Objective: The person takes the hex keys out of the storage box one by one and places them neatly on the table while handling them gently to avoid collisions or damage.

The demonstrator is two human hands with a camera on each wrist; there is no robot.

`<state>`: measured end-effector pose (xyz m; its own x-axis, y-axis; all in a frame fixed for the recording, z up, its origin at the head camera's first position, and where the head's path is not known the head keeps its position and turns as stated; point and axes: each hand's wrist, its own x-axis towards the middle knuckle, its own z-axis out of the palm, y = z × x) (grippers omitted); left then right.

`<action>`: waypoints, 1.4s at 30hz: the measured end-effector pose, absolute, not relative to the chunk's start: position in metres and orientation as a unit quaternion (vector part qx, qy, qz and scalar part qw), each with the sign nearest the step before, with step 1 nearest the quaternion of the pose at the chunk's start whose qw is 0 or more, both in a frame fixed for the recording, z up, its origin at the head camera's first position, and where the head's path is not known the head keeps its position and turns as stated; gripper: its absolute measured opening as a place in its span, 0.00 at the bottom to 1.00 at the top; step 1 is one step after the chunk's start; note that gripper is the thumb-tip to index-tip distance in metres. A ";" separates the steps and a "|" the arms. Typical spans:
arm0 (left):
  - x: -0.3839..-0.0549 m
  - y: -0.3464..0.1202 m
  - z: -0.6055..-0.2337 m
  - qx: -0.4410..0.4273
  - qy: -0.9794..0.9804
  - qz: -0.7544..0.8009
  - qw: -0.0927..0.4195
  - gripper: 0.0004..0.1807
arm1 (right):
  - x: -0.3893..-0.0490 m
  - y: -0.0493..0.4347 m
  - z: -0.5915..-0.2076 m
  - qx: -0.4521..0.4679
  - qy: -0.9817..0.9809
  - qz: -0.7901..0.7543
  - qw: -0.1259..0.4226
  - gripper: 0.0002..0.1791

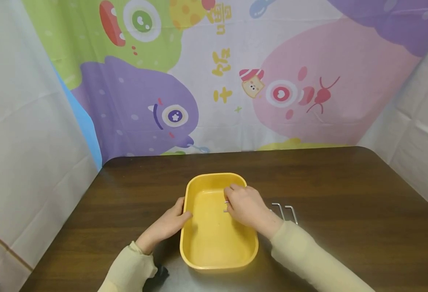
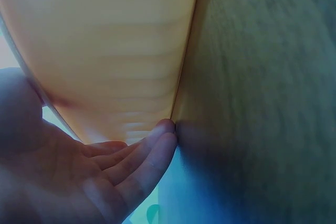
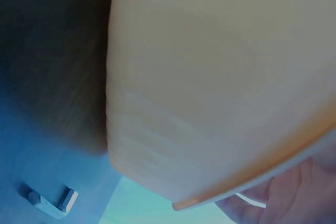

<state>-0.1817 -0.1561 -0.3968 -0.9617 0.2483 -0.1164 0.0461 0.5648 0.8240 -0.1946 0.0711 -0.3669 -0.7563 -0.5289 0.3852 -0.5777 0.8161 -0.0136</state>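
A yellow rectangular tray with rounded corners lies lengthwise in front of me. My left hand holds its left wall, thumb over the rim and the other fingers along the outside; in the left wrist view the fingertips reach its bottom edge by the table. Over the tray's right rim, my right hand has curled fingers around a silvery bent metal rod. Two thin ends poke out toward the tray's middle, while the rest is hidden in the hand. The right wrist view catches a shiny sliver by the fingers.
Right of the tray, bent metal rods lie on the dark wooden table, partly behind the right sleeve. One bent metal piece also shows in the right wrist view. A cartoon-printed cloth hangs behind the table.
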 end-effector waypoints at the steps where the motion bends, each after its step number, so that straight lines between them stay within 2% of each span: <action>1: -0.182 -0.156 -0.397 0.083 0.878 0.458 0.109 0.27 | -0.194 0.072 -0.366 0.297 -0.934 0.067 0.187 0.05; 20: -0.182 -0.157 -0.396 0.085 0.877 0.457 0.119 0.27 | -0.185 0.092 -0.360 0.295 -0.919 0.105 0.241 0.08; 30: -0.183 -0.157 -0.395 0.085 0.877 0.457 0.121 0.28 | -0.185 0.111 -0.355 0.252 -0.932 0.152 0.210 0.05; 37: -0.183 -0.157 -0.394 0.088 0.875 0.459 0.123 0.28 | -0.187 0.129 -0.351 0.210 -0.935 0.230 0.168 0.08; 42: -0.183 -0.157 -0.396 0.092 0.875 0.458 0.125 0.28 | -0.189 0.139 -0.348 0.194 -0.933 0.253 0.167 0.07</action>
